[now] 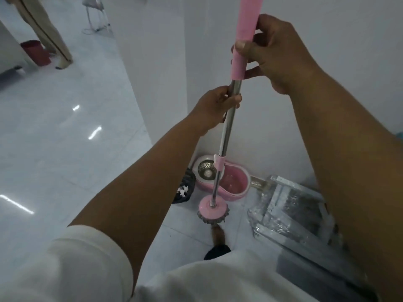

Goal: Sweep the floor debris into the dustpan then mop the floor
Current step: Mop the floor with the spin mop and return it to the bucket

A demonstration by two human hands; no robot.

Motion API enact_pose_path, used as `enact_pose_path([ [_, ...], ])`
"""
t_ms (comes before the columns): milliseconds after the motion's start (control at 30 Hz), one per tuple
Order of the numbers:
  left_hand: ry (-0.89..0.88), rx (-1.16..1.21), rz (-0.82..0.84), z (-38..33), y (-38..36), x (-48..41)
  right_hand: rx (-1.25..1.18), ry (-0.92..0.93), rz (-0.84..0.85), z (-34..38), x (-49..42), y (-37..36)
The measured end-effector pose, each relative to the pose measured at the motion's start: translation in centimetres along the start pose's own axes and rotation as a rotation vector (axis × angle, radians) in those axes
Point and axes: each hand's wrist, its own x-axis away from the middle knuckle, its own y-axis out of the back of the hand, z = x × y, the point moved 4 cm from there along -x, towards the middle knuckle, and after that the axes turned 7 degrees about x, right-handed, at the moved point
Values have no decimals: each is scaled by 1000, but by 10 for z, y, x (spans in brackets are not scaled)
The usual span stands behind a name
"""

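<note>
I hold a spin mop upright in front of me. Its pink grip [245,38] is in my right hand [274,51], which is closed around it near the top. My left hand [216,107] grips the steel pole [226,131] just below the pink sleeve. The round pink mop head [213,209] with grey fringe rests on the white tiled floor [65,149] near my foot. Behind the head stands the pink spin bucket [233,184] with its steel wringer basket [207,168], against the wall. A dark dustpan-like object with white scraps [184,189] lies left of the bucket.
A white wall corner [152,73] rises just behind the bucket. A folded metal step stool wrapped in plastic [290,212] lies on the floor at right. Far left, another person's trouser legs [48,33] stand beside a red bin [36,52]; a chair base [96,20] is beyond.
</note>
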Motion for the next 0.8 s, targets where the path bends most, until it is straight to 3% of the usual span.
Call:
enact_pose_path([
  [400,14,-58,-73,14,0,-151,34,67,-7,-75,-128,16],
  [800,120,-72,-128,91,15,-227,-19,-19,108,-154,-200,-26],
])
